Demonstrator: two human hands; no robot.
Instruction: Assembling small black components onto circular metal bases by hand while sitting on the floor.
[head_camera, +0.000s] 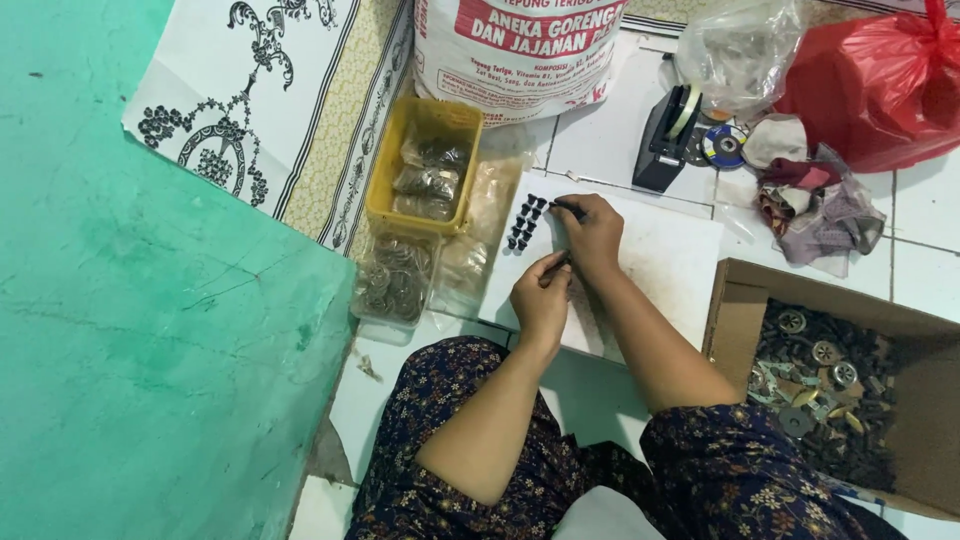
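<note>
Nearest the camera are the person's knees in dark flowered cloth (480, 440), with both forearms reaching forward over a white board (670, 260) that lies on the tiled floor (925, 210).

At the far left stands a green wall (130, 300), and beyond it a white cloth with black scrollwork (250, 90) is spread on the floor. Next comes a yellow plastic tray (385, 170) holding small clear bags of metal parts, with more such bags (392, 282) lying on the floor just in front of it. A big printed white sack (515, 55) stands behind the tray.

On the left part of the board, small black pieces (525, 222) sit in short rows. The left hand (541, 297) is just behind them, its grip pressed together on a thin dark piece (556, 262). The right hand (592, 232) is touching or nearly touching the left, and its fingertips pinch a small black piece (566, 207) right beside the rows.

Further right, a black tape dispenser (663, 135) stands on the floor, with a clear plastic bag (740, 45), a red plastic bag (880, 80) and crumpled cloth scraps (820, 205) beyond. An open cardboard box (735, 315) at the right edge holds dark metal parts and round discs.
</note>
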